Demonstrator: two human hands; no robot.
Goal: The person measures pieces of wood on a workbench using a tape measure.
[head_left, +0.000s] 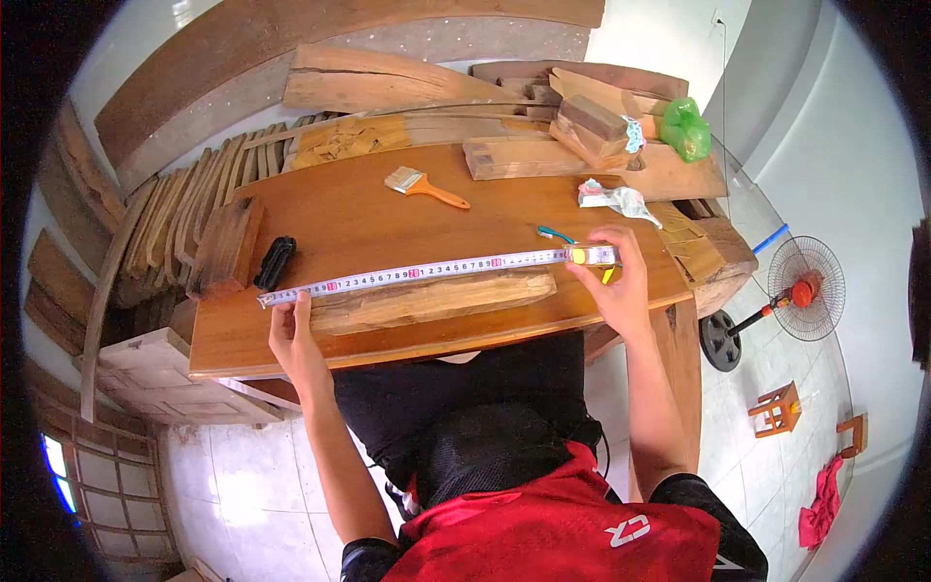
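A tape measure's white blade (417,275) is stretched out over the wooden table (330,213), just above a long rough piece of wood (427,301). My left hand (294,325) pinches the blade near its hooked end on the left. On the right, my right hand (621,281) is wrapped round the tape measure's case (592,255). The piece of wood lies along the near side of the table, below the blade. Close to my right hand, a teal-handled item (555,234) lies beyond the case.
A brush (427,187), a black object (276,262), a wood block (228,247) and a crumpled wrapper (619,201) lie on the table. Stacked planks (199,199), wood blocks (592,131) and a green bag (685,130) stand behind. A fan (805,289) is at right.
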